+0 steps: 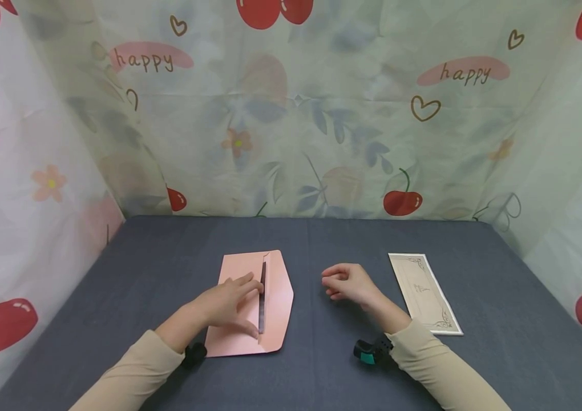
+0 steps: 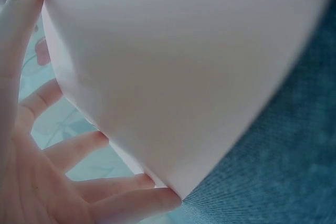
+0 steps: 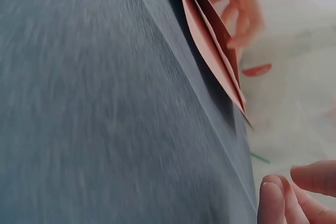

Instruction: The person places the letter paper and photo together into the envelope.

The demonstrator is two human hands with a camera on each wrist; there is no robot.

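So, nearest are beige sleeves (image 1: pixel 139 365) and a black band (image 1: pixel 371 349) at the right wrist. Next, pink envelope (image 1: pixel 283 302) lies left of centre on the dark table (image 1: pixel 316 377), its slit gaping; left hand (image 1: pixel 229 299) on it, fingers spread wide, tips touching the pocket edge. Card (image 1: pixel 424 294) with ornate corners lies beyond the right sleeve. Right hand (image 1: pixel 350 283) hovers between, empty, fingers loosely bent, thumb gap narrow. Farthest, cherry-print curtain (image 1: pixel 296 142).
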